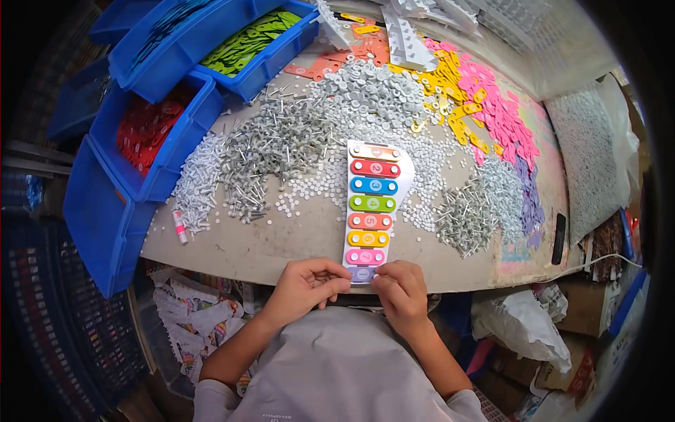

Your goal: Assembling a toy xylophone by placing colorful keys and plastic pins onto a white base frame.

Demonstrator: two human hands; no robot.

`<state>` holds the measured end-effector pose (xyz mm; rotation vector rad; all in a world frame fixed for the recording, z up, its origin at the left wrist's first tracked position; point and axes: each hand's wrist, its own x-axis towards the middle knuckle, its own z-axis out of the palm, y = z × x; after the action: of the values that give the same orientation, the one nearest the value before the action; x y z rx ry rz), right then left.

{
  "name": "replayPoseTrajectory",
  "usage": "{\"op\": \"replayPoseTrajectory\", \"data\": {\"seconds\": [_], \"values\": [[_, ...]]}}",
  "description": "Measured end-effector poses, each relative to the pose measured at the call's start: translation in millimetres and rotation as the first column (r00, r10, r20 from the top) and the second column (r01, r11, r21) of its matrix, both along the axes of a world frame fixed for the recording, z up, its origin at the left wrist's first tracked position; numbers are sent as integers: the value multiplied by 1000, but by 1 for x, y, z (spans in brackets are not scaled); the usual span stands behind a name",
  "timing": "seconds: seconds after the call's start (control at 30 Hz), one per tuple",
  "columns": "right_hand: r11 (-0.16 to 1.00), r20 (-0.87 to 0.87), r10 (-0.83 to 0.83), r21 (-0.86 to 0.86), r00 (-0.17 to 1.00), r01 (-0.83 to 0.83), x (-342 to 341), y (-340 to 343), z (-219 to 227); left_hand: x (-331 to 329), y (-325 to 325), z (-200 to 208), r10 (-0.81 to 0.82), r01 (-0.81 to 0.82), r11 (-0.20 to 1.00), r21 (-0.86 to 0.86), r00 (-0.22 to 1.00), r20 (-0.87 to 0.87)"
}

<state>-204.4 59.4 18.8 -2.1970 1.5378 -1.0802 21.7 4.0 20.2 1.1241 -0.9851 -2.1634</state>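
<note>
A toy xylophone (pixel 370 202) lies upright in front of me at the table's near edge, with several coloured bars across a white base. White caps sit at both ends of most bars. The purple bar (pixel 361 274) is nearest to me. At its left end is my left hand (pixel 306 287), fingers curled and thumb against forefinger; what is between them, if anything, is hidden. My right hand (pixel 402 292) pinches at the bar's right end, where a bit of white shows by the fingertips. What it grips is too small to make out.
Loose metal pins (pixel 264 162), white caps (pixel 376 91) and small white discs heap behind the xylophone. Yellow bars (pixel 460 126), pink bars (pixel 499 105) and purple bars (pixel 529 204) pile at right. Blue bins (pixel 112 218) stand at left, holding red (pixel 151 130) and green bars (pixel 246 46).
</note>
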Motion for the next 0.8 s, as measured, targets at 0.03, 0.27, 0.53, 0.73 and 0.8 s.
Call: {"op": "replayPoseTrajectory", "data": {"seconds": [0.03,0.27,0.53,0.73,0.8], "values": [[1000,-11,15,2,1000,-15,1,-1,0,-1,0,-2,1,-1,1000,1,1000,1],[747,506,-415,664,756,-35,8,2,1,-8,-2,-5,-39,84,976,-199,974,222],[448,508,-580,852,637,-271,-7,-6,6,-24,-8,-13,-128,188,953,-238,961,246],[476,539,-448,819,713,-321,-11,-16,4,-24,-10,-12,-149,196,961,-195,961,231],[499,525,-419,815,741,-295,-9,-19,6,-26,-5,-19,-101,168,953,-253,961,258]]}}
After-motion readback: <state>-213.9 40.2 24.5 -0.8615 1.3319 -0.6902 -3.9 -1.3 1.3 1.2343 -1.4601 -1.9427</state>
